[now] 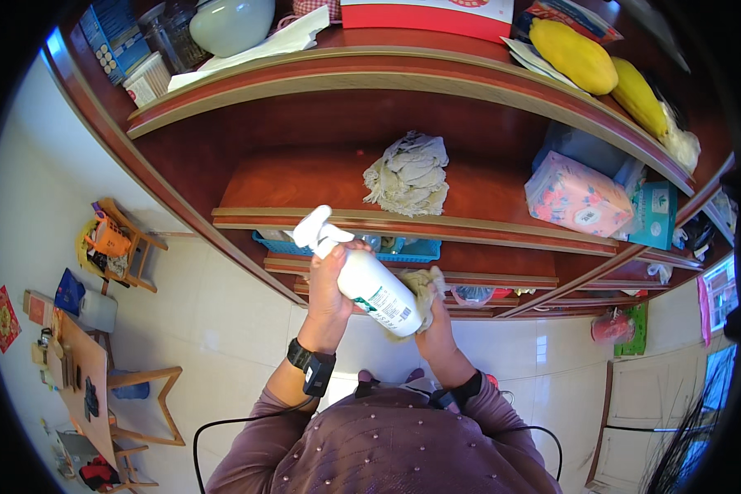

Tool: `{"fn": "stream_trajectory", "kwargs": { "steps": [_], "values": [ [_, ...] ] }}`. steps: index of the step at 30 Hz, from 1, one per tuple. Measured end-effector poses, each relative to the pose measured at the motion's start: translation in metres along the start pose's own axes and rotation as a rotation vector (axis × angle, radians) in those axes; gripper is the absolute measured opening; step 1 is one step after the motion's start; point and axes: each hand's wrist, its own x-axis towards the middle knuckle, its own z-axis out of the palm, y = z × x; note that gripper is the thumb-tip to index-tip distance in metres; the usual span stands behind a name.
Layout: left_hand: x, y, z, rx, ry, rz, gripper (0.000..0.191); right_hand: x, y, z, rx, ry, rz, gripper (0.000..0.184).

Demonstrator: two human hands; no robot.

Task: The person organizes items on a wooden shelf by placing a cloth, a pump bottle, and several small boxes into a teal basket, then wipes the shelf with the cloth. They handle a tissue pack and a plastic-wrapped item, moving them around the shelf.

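My left hand (330, 281) grips a white spray bottle (380, 293) around its neck, just under the trigger head. The bottle is tilted, its nozzle towards the upper left, and bears green and black print. In my right hand (435, 327) is a crumpled greyish-yellow cloth (425, 293), pressed near the bottle's base; the bottle hides part of it. Beyond both hands, a bunched grey rag (410, 173) with frayed edges lies on the reddish-brown wooden shelf (296, 179).
A pink tissue pack (577, 194) and a teal box (653, 216) stand at the shelf's right. Below sits a blue basket (410, 250). The upper shelf edge (407, 65) juts out, holding yellow fruit (574, 55) and a pale ceramic pot (233, 25). A wooden table (83, 383) is at left.
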Motion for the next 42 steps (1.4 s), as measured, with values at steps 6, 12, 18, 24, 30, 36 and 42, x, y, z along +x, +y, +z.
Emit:
{"fn": "stream_trajectory", "kwargs": {
  "steps": [6,12,18,24,30,36,42],
  "values": [
    [-0.038,-0.011,0.0,0.479,-0.325,0.227,0.029,0.01,0.005,-0.028,0.168,0.101,0.418,0.044],
    [-0.057,-0.036,0.003,0.852,-0.405,0.081,0.04,0.032,0.004,-0.096,0.094,0.153,0.318,0.037],
    [-0.08,-0.079,0.033,1.021,-0.559,0.143,0.042,0.018,-0.006,-0.131,-0.066,0.307,0.364,0.039],
    [-0.083,-0.119,0.049,1.047,-0.746,0.195,0.037,-0.011,-0.017,-0.17,-0.207,0.316,0.44,0.041],
    [-0.065,-0.121,0.047,0.72,-0.378,-0.198,0.037,-0.004,-0.059,-0.215,0.094,0.244,0.22,0.04],
    [-0.073,-0.149,0.049,0.994,-0.555,0.296,0.051,0.0,-0.053,-0.182,0.498,0.353,0.185,0.051],
    [-0.061,-0.183,0.049,1.184,-0.643,0.471,0.051,-0.022,-0.047,-0.12,0.528,0.45,0.235,0.044]
  ]
}}
